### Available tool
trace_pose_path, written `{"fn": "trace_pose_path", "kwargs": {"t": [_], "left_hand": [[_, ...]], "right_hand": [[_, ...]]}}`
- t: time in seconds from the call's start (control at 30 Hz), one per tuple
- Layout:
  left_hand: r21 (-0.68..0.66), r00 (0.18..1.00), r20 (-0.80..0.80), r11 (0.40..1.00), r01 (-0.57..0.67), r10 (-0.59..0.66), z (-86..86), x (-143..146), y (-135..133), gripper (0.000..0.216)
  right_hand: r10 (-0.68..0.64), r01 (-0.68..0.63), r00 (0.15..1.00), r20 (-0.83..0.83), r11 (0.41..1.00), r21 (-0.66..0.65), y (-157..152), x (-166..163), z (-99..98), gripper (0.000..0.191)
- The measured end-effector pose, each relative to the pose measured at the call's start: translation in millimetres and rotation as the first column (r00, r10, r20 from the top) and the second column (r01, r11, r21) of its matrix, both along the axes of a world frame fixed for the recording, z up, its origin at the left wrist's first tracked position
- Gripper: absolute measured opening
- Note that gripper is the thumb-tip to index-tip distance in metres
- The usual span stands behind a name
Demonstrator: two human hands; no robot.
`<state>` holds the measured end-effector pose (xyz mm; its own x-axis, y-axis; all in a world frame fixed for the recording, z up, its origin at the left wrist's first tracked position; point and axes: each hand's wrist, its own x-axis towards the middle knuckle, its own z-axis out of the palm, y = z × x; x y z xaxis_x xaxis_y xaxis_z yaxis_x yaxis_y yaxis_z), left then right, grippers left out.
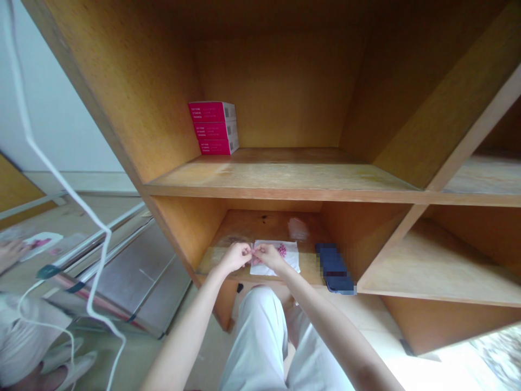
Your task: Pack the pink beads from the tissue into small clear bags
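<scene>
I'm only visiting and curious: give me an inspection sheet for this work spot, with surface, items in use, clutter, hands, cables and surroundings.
Surface: brown wooden lower shelf.
Items in use: white rectangular sheet bearing a cluster of small pink-red pieces.
Clutter: dark blue flat oblong item at the right, blurred; a pale translucent patch behind, material unclear.
Hands: left hand and right hand close together, fingers curled; any grip is too small to tell.
Cables: white cord hanging at left.
Surroundings: three stacked pink boxes above; another person's hand far left.
</scene>
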<state>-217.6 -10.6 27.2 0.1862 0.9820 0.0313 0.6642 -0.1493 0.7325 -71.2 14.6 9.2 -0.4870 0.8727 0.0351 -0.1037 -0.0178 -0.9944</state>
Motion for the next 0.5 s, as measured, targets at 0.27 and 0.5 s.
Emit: {"fn": "trace_pose_path", "kwargs": {"t": [0.27, 0.5], "left_hand": [[0.111, 0.991, -0.118, 0.993, -0.042, 0.055, 3.0, 2.1, 0.3, 0.017], [0.155, 0.969, -0.225, 0.986, -0.064, 0.099, 9.9, 4.7, -4.0, 0.018]], "right_hand": [[-0.090, 0.082, 0.992, 0.088, 0.992, 0.091, 1.3, -4.4, -2.3, 0.013], [-0.175, 0.097, 0.948, 0.268, 0.955, 0.279, 0.6, -4.8, -0.6, 0.013]]}}
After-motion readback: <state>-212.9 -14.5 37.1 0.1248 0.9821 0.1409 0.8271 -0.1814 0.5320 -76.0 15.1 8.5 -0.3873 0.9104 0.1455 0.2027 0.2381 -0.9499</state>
